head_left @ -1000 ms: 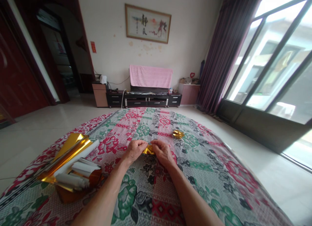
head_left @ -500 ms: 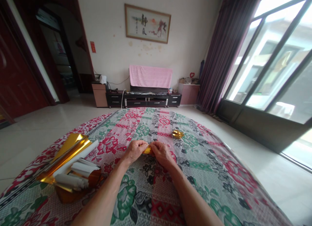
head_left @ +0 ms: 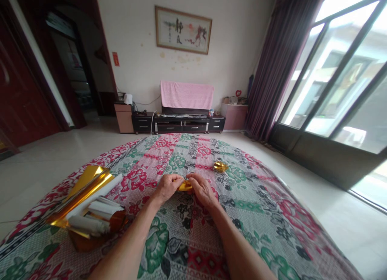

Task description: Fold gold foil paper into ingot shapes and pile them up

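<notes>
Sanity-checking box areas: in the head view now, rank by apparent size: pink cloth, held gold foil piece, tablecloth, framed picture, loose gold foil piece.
1. Tablecloth
2. Framed picture
3. Pink cloth
4. Loose gold foil piece and held gold foil piece: unranked; held one is partly hidden.

From the head, the left hand (head_left: pixel 167 188) and right hand (head_left: pixel 204 191) are looked down on, near; the far wall (head_left: pixel 181 72) is faced.
</notes>
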`<action>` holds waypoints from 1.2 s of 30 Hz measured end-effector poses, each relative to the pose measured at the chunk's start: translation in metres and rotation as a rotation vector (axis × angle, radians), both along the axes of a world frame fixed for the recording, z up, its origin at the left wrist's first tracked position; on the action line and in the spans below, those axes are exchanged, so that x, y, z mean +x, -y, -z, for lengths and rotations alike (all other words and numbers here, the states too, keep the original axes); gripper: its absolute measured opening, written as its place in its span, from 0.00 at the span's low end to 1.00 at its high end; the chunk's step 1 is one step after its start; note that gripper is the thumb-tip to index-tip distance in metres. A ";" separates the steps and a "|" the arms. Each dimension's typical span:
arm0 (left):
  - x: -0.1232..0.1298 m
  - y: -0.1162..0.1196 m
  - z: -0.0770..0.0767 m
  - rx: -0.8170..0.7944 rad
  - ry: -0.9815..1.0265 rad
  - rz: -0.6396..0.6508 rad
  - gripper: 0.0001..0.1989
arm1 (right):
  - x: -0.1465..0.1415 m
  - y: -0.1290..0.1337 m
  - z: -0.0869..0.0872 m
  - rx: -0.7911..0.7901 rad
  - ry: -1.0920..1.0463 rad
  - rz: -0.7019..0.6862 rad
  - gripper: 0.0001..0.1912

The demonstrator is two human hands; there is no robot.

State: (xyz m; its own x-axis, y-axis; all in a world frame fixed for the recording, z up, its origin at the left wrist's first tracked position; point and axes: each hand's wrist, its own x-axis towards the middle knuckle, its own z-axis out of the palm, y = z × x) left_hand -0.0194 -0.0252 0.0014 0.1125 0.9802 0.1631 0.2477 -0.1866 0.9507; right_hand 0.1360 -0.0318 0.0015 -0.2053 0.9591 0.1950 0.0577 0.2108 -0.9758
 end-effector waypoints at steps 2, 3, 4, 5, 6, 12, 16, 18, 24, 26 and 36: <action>0.000 0.000 -0.001 -0.005 0.011 0.010 0.14 | -0.001 -0.001 0.003 0.050 0.065 -0.007 0.12; 0.000 0.000 -0.001 -0.002 0.012 0.012 0.14 | -0.002 -0.002 0.005 0.072 0.102 0.000 0.12; 0.000 0.000 -0.001 0.000 0.013 0.013 0.14 | -0.002 -0.003 0.008 0.088 0.125 0.026 0.12; 0.000 0.000 0.000 0.002 0.015 0.013 0.14 | -0.002 -0.005 0.010 0.107 0.140 0.050 0.12; 0.001 0.000 0.000 0.000 0.021 0.015 0.13 | -0.002 -0.006 0.013 0.119 0.154 0.060 0.12; -0.001 -0.001 0.000 -0.055 0.079 0.042 0.13 | -0.001 -0.006 0.014 0.183 0.219 0.101 0.12; -0.003 0.004 -0.006 -0.101 0.050 0.015 0.12 | -0.001 -0.004 0.013 0.152 0.219 0.085 0.13; -0.004 0.006 -0.009 -0.126 0.019 -0.027 0.12 | -0.002 -0.005 0.015 0.137 0.209 0.085 0.14; -0.008 0.005 -0.006 -0.166 0.040 -0.048 0.12 | -0.002 -0.006 0.017 0.085 0.143 0.059 0.13; -0.010 0.003 -0.003 -0.172 0.072 -0.010 0.12 | -0.002 -0.005 0.015 0.064 0.117 0.047 0.13; -0.015 0.004 -0.006 -0.269 0.169 0.038 0.17 | -0.002 -0.005 0.010 0.001 0.098 0.037 0.12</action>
State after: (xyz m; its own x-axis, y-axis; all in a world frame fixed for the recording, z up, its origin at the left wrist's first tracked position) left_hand -0.0347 -0.0297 0.0072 0.1434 0.9863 -0.0816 0.0800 0.0706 0.9943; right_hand 0.1336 -0.0271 -0.0084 -0.1878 0.9662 0.1766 0.1608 0.2076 -0.9649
